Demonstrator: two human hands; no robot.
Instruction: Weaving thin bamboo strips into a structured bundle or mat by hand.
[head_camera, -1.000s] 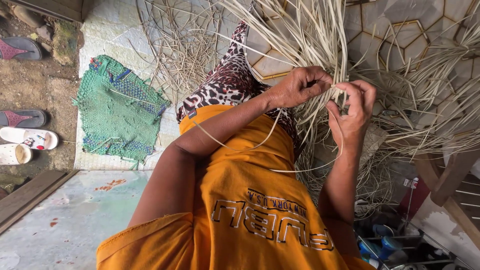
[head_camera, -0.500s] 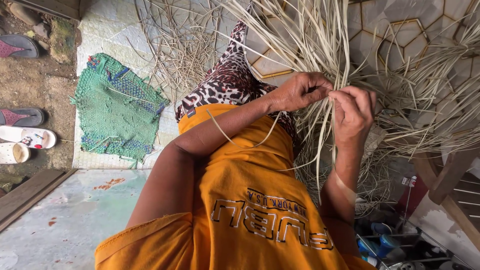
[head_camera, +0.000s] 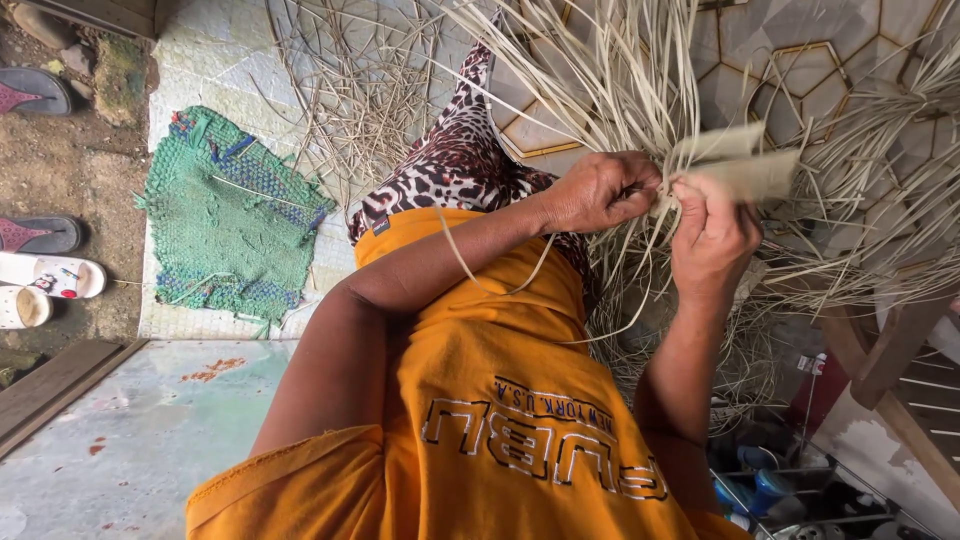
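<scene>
Against the big fan of pale dried straw strands (head_camera: 640, 90), both hands have closed in since a second ago. The left hand (head_camera: 598, 190) now pinches a few strands with curled fingers, and the right hand (head_camera: 712, 238), just beside it, has pulled up a flat woven pale strip (head_camera: 745, 165), gripped tight; the weave is advancing.

Perhaps home porch: sandals (head_camera: 40, 235), tiled floor (head_camera: 820, 80)
</scene>
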